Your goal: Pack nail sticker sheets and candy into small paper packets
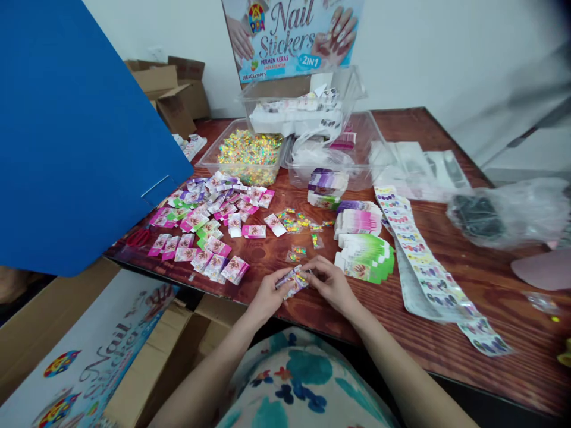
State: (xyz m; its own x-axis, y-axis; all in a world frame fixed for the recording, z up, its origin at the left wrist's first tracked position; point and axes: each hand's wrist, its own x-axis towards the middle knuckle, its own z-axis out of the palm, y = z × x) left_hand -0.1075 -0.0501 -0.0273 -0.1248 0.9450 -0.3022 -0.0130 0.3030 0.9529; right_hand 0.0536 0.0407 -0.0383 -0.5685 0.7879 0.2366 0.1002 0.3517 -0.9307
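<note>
1. Our floral garment (289, 380) is nearest, just below the table's (513, 285) near edge.
2. Over the middle of that edge, we hold a small purple box (292, 288) with a candy packet (301, 278) at its right end.
3. Our left hand (267, 294) grips the box's left end between thumb and fingers.
4. Our right hand (332, 282) has its fingers drawn narrow, pinching the candy packet; we cannot tell whether part of it sits inside the box.
5. Just beyond our hands, we see loose candy packets (292, 221).
6. Toward the table's left edge, we have scattered cartons (218, 214) in pink, purple and green, with red scissors (139, 238) by the near left corner.
7. To our right, flattened cartons (359, 224) lie in overlapping stacks.
8. Beyond them, one sticker strip (422, 255) slants toward the table's near right corner.
9. Toward the far edge, our clear tub (206, 161) holds heaped, bright yellow pieces.
</note>
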